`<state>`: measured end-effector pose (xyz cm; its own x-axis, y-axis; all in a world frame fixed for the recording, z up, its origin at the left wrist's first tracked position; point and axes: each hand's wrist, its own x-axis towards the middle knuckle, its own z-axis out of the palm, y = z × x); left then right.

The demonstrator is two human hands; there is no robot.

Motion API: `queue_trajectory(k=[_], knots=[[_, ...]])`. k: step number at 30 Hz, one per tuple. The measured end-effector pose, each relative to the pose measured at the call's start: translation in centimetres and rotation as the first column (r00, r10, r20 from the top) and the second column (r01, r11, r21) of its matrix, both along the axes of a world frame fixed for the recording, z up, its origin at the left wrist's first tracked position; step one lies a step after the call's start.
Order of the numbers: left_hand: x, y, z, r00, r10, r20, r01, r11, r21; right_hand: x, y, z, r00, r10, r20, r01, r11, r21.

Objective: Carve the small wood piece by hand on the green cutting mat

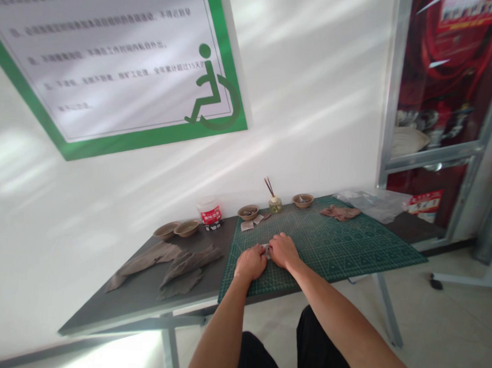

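Observation:
My left hand [252, 262] and my right hand [282, 249] rest close together on the green cutting mat [330, 239], near its front edge. Between their curled fingers is a small pale, flat-looking piece [266, 251], mostly covered, so its kind cannot be made out. Both hands appear closed on it, pressing it down to the mat. Just behind them lie small whitish squares [247, 226] beside a brown bowl [248, 212] with small bits in it.
Driftwood-like pieces [191, 264] and two brown bowls [167, 231] sit on the dark table at left. Along the wall stand a red-labelled jar [210, 213], a reed bottle [275, 204] and another bowl [303, 201]. A crumpled brown cloth [340, 212] and plastic bag [378, 204] lie at right.

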<state>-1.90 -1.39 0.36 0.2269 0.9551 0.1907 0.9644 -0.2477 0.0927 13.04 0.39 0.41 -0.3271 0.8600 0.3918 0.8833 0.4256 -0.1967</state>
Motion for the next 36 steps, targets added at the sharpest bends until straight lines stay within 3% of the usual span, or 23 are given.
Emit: queue_trajectory(k=[15,25,36], knots=[[0.15,-0.23,0.33,1.000,0.007,-0.013,-0.007,1.000,-0.019,0.08,0.37,0.00,0.999,0.043,0.031,-0.042,0.999,-0.021],[0.12,-0.17,0.23,1.000,-0.022,-0.002,0.022,1.000,0.018,0.29,0.16,-0.08,0.988,0.149,0.028,-0.149,0.989,-0.001],[0.16,-0.25,0.42,1.000,-0.010,-0.007,0.010,1.000,-0.008,0.08,0.00,-0.32,1.000,0.019,0.005,-0.019,1.000,0.009]])
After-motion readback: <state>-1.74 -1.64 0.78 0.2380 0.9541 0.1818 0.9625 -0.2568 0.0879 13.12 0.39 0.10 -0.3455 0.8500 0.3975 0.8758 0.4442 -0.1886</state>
